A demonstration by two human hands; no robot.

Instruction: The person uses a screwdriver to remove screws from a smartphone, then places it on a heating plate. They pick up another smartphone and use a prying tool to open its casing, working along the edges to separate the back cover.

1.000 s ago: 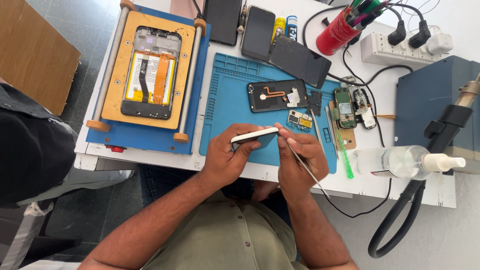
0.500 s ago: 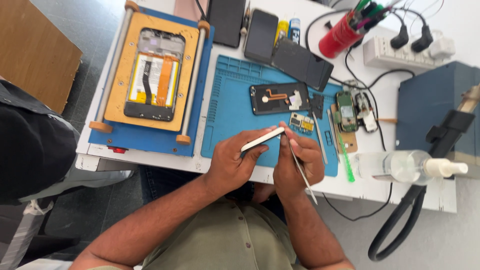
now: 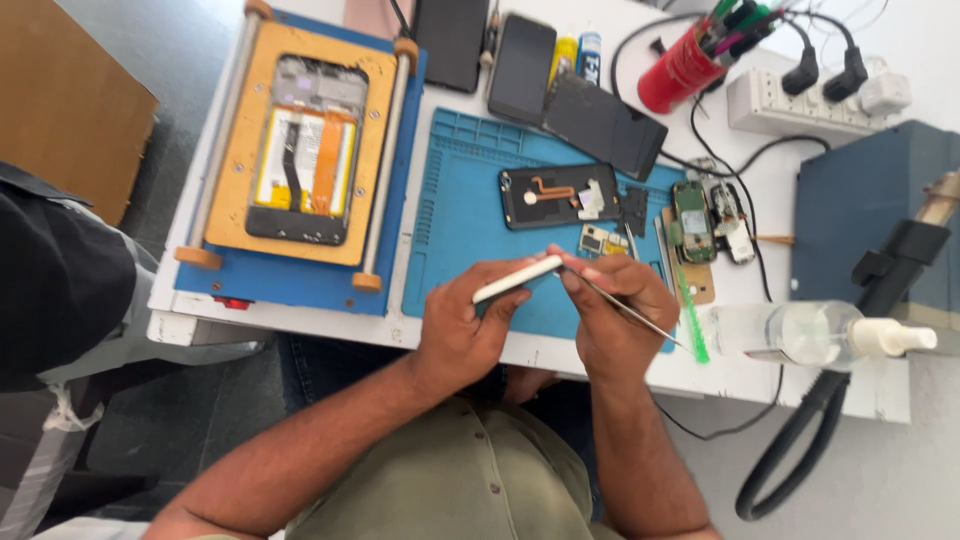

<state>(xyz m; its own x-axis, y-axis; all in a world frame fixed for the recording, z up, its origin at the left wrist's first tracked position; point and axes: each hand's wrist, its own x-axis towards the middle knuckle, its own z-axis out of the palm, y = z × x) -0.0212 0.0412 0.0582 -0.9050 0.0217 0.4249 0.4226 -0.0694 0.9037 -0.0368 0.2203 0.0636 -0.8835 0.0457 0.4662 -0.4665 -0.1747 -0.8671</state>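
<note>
My left hand (image 3: pixel 468 322) grips a thin white-edged phone (image 3: pixel 517 279), held on edge over the front of the blue work mat (image 3: pixel 455 210). My right hand (image 3: pixel 610 315) holds metal tweezers (image 3: pixel 625 309), whose tip meets the phone's right end. Both hands touch each other above the mat's front edge. Beyond them on the mat lies an opened black phone body (image 3: pixel 560 196) with small circuit boards (image 3: pixel 603 240) beside it.
At the left, an opened phone (image 3: pixel 303 148) sits in an orange and blue clamp frame (image 3: pixel 225 160). Dark phones (image 3: pixel 521 68), a red tool cup (image 3: pixel 680 66), a power strip (image 3: pixel 800 105), a clear pump bottle (image 3: pixel 810 333) and a blue box (image 3: pixel 860 215) crowd the back and right.
The phone's right end has tilted up a little. My right hand and the tweezers have shifted slightly, staying at the phone's end.
</note>
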